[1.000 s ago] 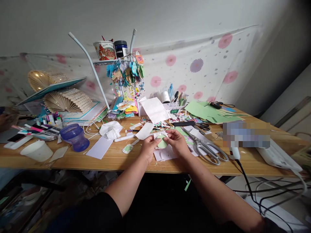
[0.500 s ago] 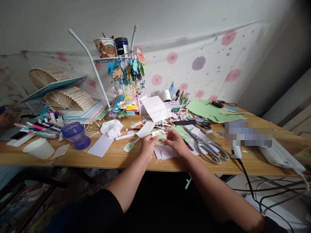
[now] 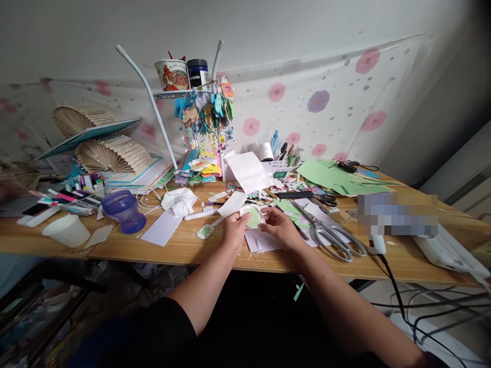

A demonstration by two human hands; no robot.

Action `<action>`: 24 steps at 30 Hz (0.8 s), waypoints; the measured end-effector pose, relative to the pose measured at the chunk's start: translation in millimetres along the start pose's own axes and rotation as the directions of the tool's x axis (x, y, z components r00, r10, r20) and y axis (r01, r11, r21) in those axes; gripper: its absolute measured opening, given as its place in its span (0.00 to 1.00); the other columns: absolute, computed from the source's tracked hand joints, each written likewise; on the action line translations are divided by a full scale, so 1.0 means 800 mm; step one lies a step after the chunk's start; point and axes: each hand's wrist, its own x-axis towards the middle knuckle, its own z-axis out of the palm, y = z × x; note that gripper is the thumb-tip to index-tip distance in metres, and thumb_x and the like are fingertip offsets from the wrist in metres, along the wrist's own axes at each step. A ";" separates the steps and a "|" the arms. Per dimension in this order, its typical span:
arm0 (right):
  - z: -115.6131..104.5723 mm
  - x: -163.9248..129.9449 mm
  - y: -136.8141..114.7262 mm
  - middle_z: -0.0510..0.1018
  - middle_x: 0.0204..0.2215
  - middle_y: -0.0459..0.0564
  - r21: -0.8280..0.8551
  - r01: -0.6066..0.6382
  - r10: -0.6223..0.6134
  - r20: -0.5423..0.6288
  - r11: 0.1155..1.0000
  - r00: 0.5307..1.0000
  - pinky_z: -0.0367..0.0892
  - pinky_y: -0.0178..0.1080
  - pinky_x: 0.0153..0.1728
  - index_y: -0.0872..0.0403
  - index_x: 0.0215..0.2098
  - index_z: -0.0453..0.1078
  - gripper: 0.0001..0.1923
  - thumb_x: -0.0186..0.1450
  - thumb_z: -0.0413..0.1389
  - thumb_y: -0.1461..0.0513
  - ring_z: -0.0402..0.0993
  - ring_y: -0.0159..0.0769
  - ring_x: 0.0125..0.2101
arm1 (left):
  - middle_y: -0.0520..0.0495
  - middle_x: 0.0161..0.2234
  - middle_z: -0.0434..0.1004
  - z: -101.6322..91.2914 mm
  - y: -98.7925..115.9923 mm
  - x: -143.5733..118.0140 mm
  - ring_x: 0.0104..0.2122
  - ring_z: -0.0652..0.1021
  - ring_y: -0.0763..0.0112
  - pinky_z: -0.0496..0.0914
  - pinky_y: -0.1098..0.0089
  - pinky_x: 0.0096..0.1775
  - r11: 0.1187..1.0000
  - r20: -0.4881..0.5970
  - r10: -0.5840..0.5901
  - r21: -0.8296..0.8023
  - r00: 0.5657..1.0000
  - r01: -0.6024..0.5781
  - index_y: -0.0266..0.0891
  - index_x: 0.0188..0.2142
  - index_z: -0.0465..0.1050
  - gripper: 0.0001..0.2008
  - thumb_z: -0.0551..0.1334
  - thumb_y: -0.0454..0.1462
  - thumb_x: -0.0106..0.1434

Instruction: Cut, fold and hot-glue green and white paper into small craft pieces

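Observation:
Between my hands, just above the front of the desk, is a small green paper piece with a white border [image 3: 253, 217]. My left hand [image 3: 235, 228] pinches its left side, thumb lying on the green face. My right hand [image 3: 278, 225] is closed at its right edge, thumb and fingers on the white border. A smaller green-and-white paper cutout [image 3: 205, 231] lies on the desk left of my left hand. Under and behind my hands are white paper sheets [image 3: 263, 241]. Large silver scissors [image 3: 326, 235] rest to the right of my right hand.
A purple cup [image 3: 125, 212] and a white cup [image 3: 66, 231] stand at the left. Crumpled white paper [image 3: 179, 203] lies nearer the middle. Green paper sheets [image 3: 330, 176] are at the back right. A corded white tool [image 3: 377, 243] sits at the right. Another person's hand shows blurred at the far left.
My right thumb and fingers have shifted off the green face toward the right edge, uncovering more of it. The whole view has moved slightly, so the desk things appear a little further right.

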 end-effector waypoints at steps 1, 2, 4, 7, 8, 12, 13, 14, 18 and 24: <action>0.000 0.000 0.000 0.69 0.24 0.40 0.006 0.004 -0.004 0.004 1.000 1.000 0.62 0.33 0.27 0.51 0.39 0.68 0.21 0.46 0.65 0.66 0.66 0.28 0.24 | 0.49 0.24 0.76 0.000 0.001 0.000 0.22 0.72 0.73 0.67 0.71 0.27 1.000 -0.001 -0.001 -0.003 1.000 0.001 0.33 0.30 0.77 0.14 0.68 0.42 0.47; -0.001 -0.001 0.000 0.69 0.25 0.40 0.013 0.008 -0.008 0.005 1.000 1.000 0.62 0.33 0.27 0.51 0.39 0.69 0.21 0.47 0.65 0.66 0.66 0.28 0.25 | 0.49 0.24 0.76 0.001 0.002 -0.001 0.22 0.72 0.73 0.67 0.71 0.28 1.000 0.005 -0.005 -0.011 1.000 0.005 0.33 0.30 0.77 0.14 0.68 0.42 0.47; -0.001 -0.001 -0.001 0.70 0.26 0.42 0.025 0.016 -0.016 -0.011 1.000 1.000 0.63 0.34 0.29 0.51 0.39 0.69 0.20 0.48 0.65 0.64 0.66 0.29 0.27 | 0.48 0.25 0.77 0.001 0.004 -0.002 0.23 0.73 0.72 0.68 0.70 0.29 0.999 0.034 -0.015 -0.032 0.999 0.016 0.33 0.30 0.78 0.15 0.69 0.42 0.46; -0.001 -0.002 -0.003 0.71 0.28 0.44 0.016 0.019 -0.019 -0.026 1.000 0.999 0.63 0.35 0.31 0.52 0.37 0.70 0.14 0.52 0.64 0.59 0.67 0.31 0.29 | 0.47 0.27 0.78 0.003 0.006 -0.004 0.26 0.74 0.70 0.68 0.69 0.32 0.999 0.102 -0.019 -0.029 0.995 0.022 0.33 0.32 0.78 0.15 0.69 0.42 0.46; -0.001 -0.002 -0.003 0.72 0.28 0.44 0.001 0.020 -0.020 -0.026 1.000 0.999 0.62 0.35 0.31 0.53 0.34 0.71 0.13 0.53 0.63 0.58 0.67 0.31 0.28 | 0.47 0.27 0.78 0.003 0.006 -0.005 0.26 0.74 0.70 0.68 0.69 0.33 0.999 0.124 -0.025 -0.019 0.992 0.028 0.33 0.32 0.78 0.16 0.70 0.42 0.46; -0.001 -0.001 -0.002 0.69 0.21 0.42 -0.068 0.013 -0.019 -0.082 0.998 0.996 0.56 0.33 0.25 0.55 0.25 0.68 0.14 0.50 0.65 0.54 0.61 0.29 0.22 | 0.49 0.23 0.74 0.004 0.005 -0.009 0.23 0.73 0.72 0.68 0.69 0.30 0.992 0.206 -0.127 0.025 0.970 0.125 0.32 0.28 0.77 0.17 0.70 0.44 0.44; -0.001 -0.001 -0.002 0.67 0.19 0.41 -0.079 0.009 -0.017 -0.109 0.997 0.994 0.54 0.33 0.23 0.55 0.23 0.67 0.16 0.49 0.65 0.53 0.59 0.28 0.21 | 0.49 0.22 0.73 0.004 0.006 -0.009 0.23 0.72 0.72 0.68 0.69 0.29 0.988 0.217 -0.152 0.038 0.964 0.147 0.32 0.27 0.76 0.17 0.70 0.45 0.44; -0.002 0.000 -0.002 0.66 0.18 0.41 -0.087 0.005 -0.016 -0.135 0.996 0.991 0.52 0.33 0.22 0.55 0.22 0.66 0.17 0.48 0.66 0.53 0.57 0.27 0.20 | 0.50 0.22 0.72 0.005 0.007 -0.010 0.23 0.72 0.72 0.67 0.70 0.28 0.986 0.221 -0.166 0.052 0.961 0.159 0.33 0.26 0.75 0.17 0.70 0.45 0.44; -0.004 0.001 -0.001 0.65 0.16 0.40 -0.048 0.000 -0.011 -0.218 0.999 0.976 0.51 0.33 0.22 0.54 0.20 0.65 0.19 0.46 0.67 0.52 0.56 0.27 0.18 | 0.53 0.23 0.69 0.004 0.012 -0.011 0.23 0.70 0.75 0.66 0.72 0.27 0.994 0.170 -0.104 0.063 0.980 0.094 0.35 0.25 0.72 0.15 0.68 0.46 0.47; -0.004 0.003 -0.001 0.66 0.17 0.39 0.082 0.013 0.006 -0.230 0.997 0.973 0.52 0.32 0.22 0.54 0.20 0.63 0.20 0.44 0.68 0.54 0.58 0.27 0.19 | 0.54 0.21 0.66 0.002 0.010 -0.007 0.22 0.67 0.77 0.65 0.73 0.27 0.999 0.178 -0.036 0.045 0.983 0.029 0.36 0.24 0.70 0.14 0.67 0.45 0.49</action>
